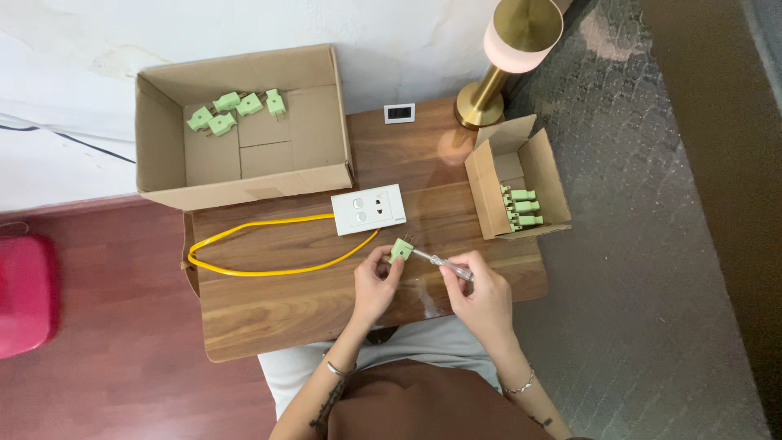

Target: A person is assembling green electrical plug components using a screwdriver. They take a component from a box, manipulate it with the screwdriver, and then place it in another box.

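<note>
Plug (400, 249), green, pinched in the left hand (373, 285) above the surface's (269, 310) near edge, prongs turned toward the screwdriver (444, 263) gripped in the right hand (485, 300), tip meeting it.

The plug (400, 249) held at the fingers was pale green. The plugs in the large box (239, 104) and the small box (522, 207) matched it; both boxes were plain brown cardboard. The socket plate (368, 209) was white, its cable (269, 245) yellow. The surface (269, 305) showed dark brown wood grain. The lamp (505, 57) was brass-coloured with a pink shade band.
</note>
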